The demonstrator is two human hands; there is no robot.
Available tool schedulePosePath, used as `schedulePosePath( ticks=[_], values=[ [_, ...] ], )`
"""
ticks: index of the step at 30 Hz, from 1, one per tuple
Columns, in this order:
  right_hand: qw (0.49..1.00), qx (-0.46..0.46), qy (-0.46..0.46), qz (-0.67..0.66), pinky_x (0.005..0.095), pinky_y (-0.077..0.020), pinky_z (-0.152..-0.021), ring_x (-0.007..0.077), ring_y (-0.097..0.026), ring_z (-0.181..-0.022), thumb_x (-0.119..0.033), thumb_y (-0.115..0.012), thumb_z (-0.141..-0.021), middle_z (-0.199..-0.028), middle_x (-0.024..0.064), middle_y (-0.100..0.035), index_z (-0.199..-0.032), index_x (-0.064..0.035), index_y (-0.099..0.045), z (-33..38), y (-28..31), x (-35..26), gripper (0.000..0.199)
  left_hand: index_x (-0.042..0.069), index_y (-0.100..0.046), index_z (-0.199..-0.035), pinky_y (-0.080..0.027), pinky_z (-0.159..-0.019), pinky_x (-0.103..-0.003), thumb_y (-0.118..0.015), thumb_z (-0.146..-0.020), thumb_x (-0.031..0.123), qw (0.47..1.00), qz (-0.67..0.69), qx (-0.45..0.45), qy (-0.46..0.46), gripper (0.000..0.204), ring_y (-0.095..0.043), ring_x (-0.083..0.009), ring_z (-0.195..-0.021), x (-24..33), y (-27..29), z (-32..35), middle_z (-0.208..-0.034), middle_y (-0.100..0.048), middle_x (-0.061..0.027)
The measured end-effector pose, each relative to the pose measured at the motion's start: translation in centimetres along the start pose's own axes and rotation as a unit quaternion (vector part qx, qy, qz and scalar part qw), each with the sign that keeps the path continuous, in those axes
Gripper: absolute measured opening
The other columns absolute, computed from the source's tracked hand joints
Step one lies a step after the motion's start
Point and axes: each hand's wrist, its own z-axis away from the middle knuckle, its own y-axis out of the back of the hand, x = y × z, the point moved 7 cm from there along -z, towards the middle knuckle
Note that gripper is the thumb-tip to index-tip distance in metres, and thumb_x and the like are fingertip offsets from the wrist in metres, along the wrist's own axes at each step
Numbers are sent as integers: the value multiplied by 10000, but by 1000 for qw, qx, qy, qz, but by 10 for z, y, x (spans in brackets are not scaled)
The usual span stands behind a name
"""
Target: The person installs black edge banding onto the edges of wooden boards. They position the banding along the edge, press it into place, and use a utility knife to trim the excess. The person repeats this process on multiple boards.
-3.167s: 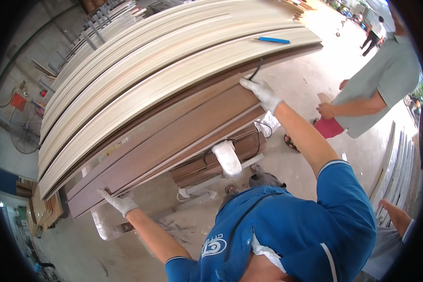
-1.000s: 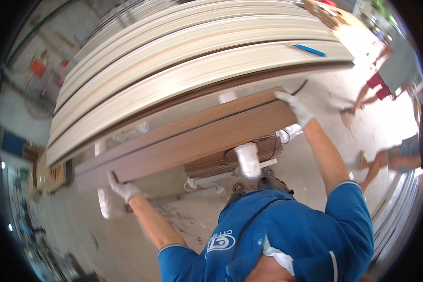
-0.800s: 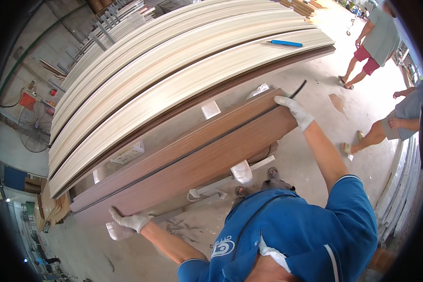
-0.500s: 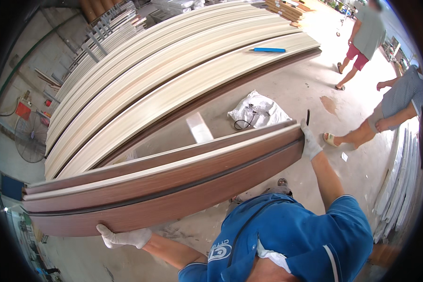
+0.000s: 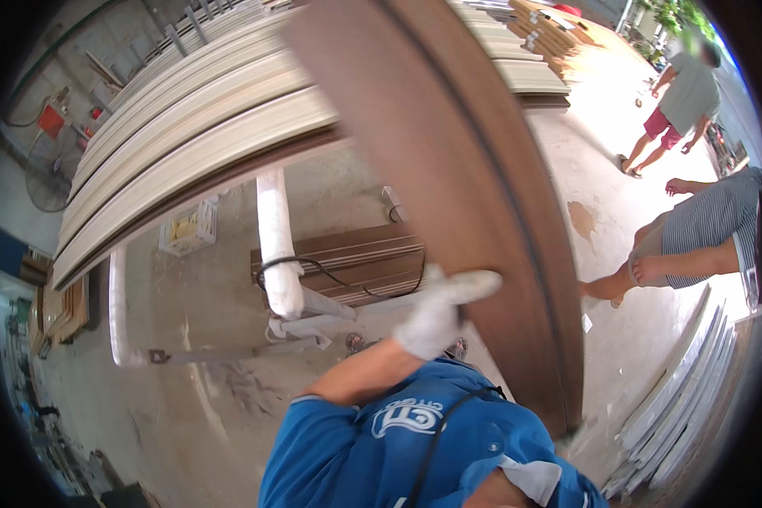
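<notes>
A long brown wood-grain panel (image 5: 483, 195) with a dark groove along its length stands steeply across the middle of the view, its upper part blurred. My left hand (image 5: 444, 309), in a pale work glove, grips the panel's left edge, with a digit stretched over its brown face. My right hand and forearm are hidden, apparently behind the panel. Beyond it lies a row of cream-coloured long panels (image 5: 220, 135) on a rack, partly covered by the brown panel.
A white-wrapped rack arm (image 5: 275, 237) with a black cord juts toward me. More brown panels (image 5: 339, 258) and a white crate (image 5: 188, 227) are below the rack. Two people (image 5: 686, 97) (image 5: 707, 224) are at the right, near wrapped long strips (image 5: 677, 394).
The brown panel has swung from lying across in front of me to a steep slant. My left hand has moved right and up with it; my right hand has gone out of sight.
</notes>
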Motion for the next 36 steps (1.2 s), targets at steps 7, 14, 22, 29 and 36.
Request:
schedulePosePath(
  ticks=[7, 14, 22, 29, 36],
  values=[
    [975, 204, 17, 86, 494, -484, -1088, 347, -589, -1273, -615, -608, -960, -1384, 187, -621, -1424, -10, -572, 46, 133, -63, 764, 39, -712, -1162, -441, -1092, -379, -732, -834, 93, 960, 27, -100, 260, 333, -662, -209, -1118, -229, -52, -68, -1134, -741, -59],
    [940, 318, 10, 122, 472, -481, -1092, 337, -587, -1275, -625, -607, -959, -1391, 188, -614, -1436, 3, -559, 104, 186, -79, 790, 55, -684, -1168, -501, -1050, -423, -733, -828, 100, 896, 94, -3, 433, 346, -680, -256, -1105, -368, 27, -102, -1157, -733, -97],
    [925, 277, 44, 257, 447, -477, -1096, 324, -585, -1277, -637, -606, -959, -1400, 190, -607, -1451, 17, -543, 69, 149, -164, 820, 63, -626, -1304, -449, -1109, -556, -749, -841, 167, 926, 176, 164, 290, 490, -612, -366, -1225, -292, 154, -191, -1312, -666, -160],
    [915, 52, 67, 394, 417, -488, -1079, 311, -599, -1252, -656, -611, -953, -1389, 195, -610, -1451, 34, -541, -112, -81, -179, 854, 73, -600, -1336, -436, -1127, -549, -778, -873, 280, 919, 278, 275, 48, 537, -590, -362, -1252, -164, 284, -256, -1341, -648, -144],
    [883, -145, 83, 438, 374, -538, -971, 255, -653, -1113, -544, -653, -990, -1261, 147, -668, -1360, 5, -624, -311, -381, -15, 663, 60, -564, -1389, -431, -1137, -519, -782, -896, 307, 880, 366, 283, -105, 592, -573, -354, -1265, -142, 440, -353, -1380, -619, -151]
  ],
)
